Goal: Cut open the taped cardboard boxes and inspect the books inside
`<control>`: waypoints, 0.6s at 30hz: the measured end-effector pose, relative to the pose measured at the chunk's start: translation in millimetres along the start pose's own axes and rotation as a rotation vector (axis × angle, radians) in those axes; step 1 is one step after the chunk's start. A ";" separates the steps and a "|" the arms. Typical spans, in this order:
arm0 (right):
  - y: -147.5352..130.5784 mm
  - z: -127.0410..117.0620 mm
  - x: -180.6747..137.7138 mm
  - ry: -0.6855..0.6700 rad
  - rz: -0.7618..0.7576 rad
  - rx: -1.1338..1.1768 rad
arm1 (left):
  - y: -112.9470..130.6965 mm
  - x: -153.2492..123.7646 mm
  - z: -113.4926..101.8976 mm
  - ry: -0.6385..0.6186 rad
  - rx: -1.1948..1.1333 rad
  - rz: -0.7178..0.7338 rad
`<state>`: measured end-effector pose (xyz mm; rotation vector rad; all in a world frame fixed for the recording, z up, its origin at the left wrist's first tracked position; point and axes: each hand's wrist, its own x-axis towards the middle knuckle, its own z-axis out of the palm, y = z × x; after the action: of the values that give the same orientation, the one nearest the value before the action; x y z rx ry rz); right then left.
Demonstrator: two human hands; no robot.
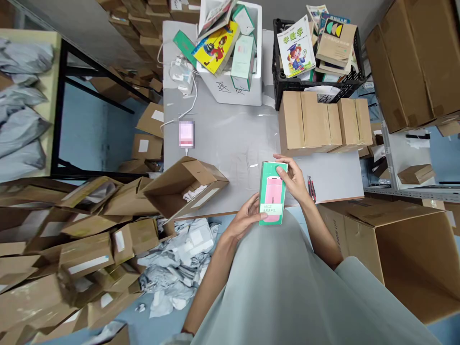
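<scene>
I hold a green box with a pink product picture [272, 193] upright over the near edge of the grey table [230, 139]. My left hand [245, 219] grips its lower left side. My right hand [293, 178] clasps its upper right corner, fingers curled over the top. An open cardboard box [185, 184] lies tilted on the table's near left corner, with paper inside.
A phone on a cable [186, 133] lies mid-table. Closed cardboard boxes [323, 122] stand to the right; a red-handled cutter [312, 188] lies near my right wrist. A white foam box [237, 57] and a black crate [316, 52] hold books. A large open carton [413, 254] stands right; cartons and grey mailers pile left.
</scene>
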<state>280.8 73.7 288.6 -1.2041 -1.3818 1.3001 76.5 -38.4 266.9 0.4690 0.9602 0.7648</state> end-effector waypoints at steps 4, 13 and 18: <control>-10.7 16.7 -7.2 0.007 -0.034 -0.055 | 8.4 -15.3 -9.4 -0.055 -0.011 0.004; -26.9 44.0 -38.2 0.105 0.023 -0.146 | -5.6 -23.6 -22.9 -0.085 -0.075 -0.046; -31.6 56.4 -60.8 0.170 0.047 -0.303 | 1.8 -18.7 -21.6 -0.092 0.126 0.113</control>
<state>232.3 4.9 317.0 -1.5216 -1.4667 1.0164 50.7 -50.8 267.5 0.6673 0.9045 0.7804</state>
